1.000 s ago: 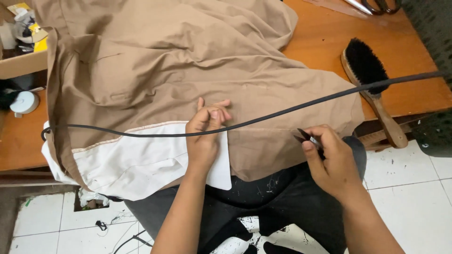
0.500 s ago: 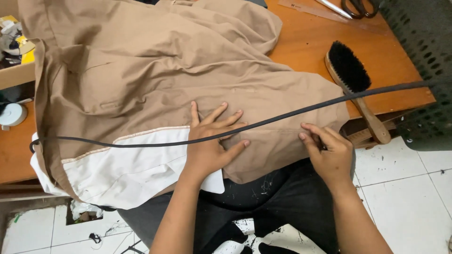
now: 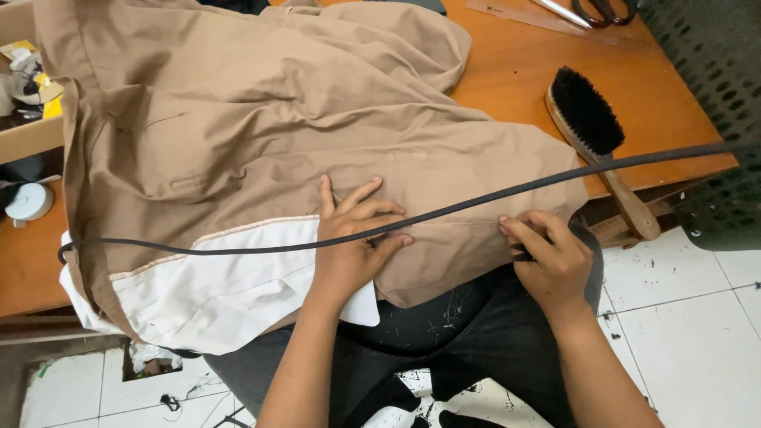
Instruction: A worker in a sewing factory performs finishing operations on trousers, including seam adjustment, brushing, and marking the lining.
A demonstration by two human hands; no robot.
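Observation:
A tan garment (image 3: 261, 119) with a white lining (image 3: 214, 285) lies spread over a wooden table (image 3: 515, 55) and hangs off its near edge onto my lap. My left hand (image 3: 357, 242) lies flat on the cloth, fingers spread, beside the white lining. My right hand (image 3: 551, 257) pinches the garment's lower edge at the right and holds a small dark tool that is mostly hidden by the fingers. A black cord (image 3: 476, 206) stretches across the view above both hands.
A wooden-handled brush with black bristles (image 3: 594, 135) lies at the table's right edge. Scissors (image 3: 598, 9) and a ruler (image 3: 523, 16) sit at the far right corner. Small clutter and a white round object (image 3: 28, 202) are at the left. White tiled floor (image 3: 690, 317) lies below.
My left hand has opened flat and slid a little right on the cloth. My right hand has moved up to the garment's edge. The view has shifted slightly.

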